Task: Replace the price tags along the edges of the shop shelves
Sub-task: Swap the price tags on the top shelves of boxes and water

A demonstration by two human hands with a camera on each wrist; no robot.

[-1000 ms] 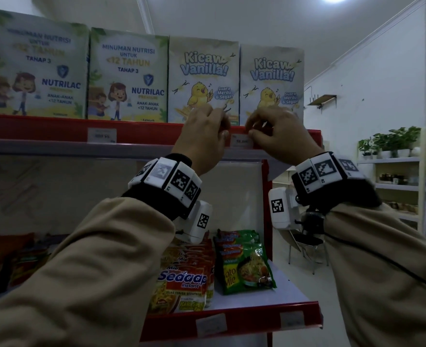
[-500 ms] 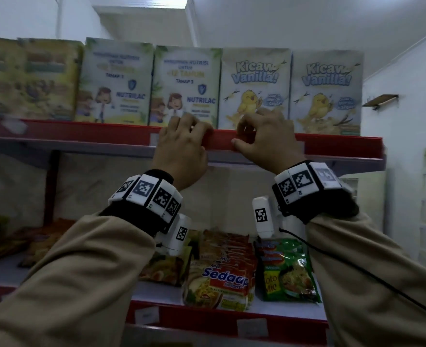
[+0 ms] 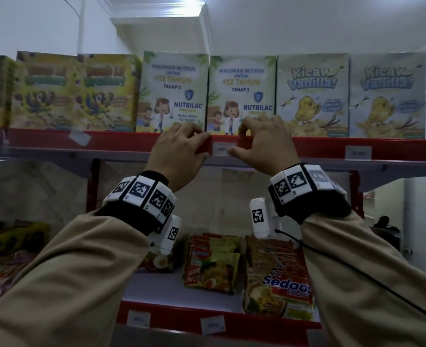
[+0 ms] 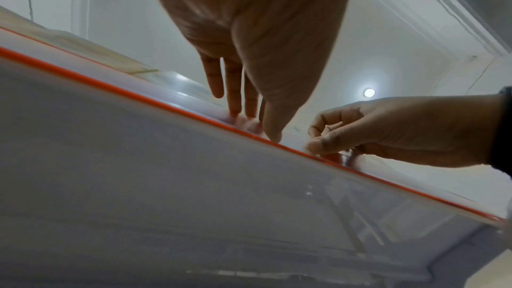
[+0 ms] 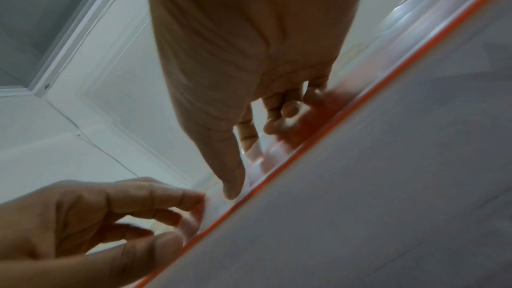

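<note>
A white price tag point(image 3: 225, 149) sits in the red edge strip point(image 3: 317, 149) of the top shelf, below the Nutrilac boxes point(image 3: 242, 93). My left hand point(image 3: 199, 145) grips the strip just left of the tag, fingers curled over its top edge. My right hand point(image 3: 238, 142) pinches the tag's right end, with the thumb on its lower corner and the fingers over the strip. In the left wrist view the left hand point(image 4: 253, 126) touches the strip's rim. The right wrist view shows the right hand point(image 5: 252, 159) on the strip, the thumb low.
A loose tag point(image 3: 79, 137) hangs tilted at the left of the strip and another tag point(image 3: 358, 152) sits at the right. Kicaw Vanilla boxes point(image 3: 312, 93) stand on the right. Noodle packs point(image 3: 279, 279) lie on the lower shelf, whose edge carries two tags point(image 3: 213, 324).
Both hands and my view have moved left along the top shelf, from the tag under the Kicaw Vanilla boxes to the tag under the Nutrilac boxes.
</note>
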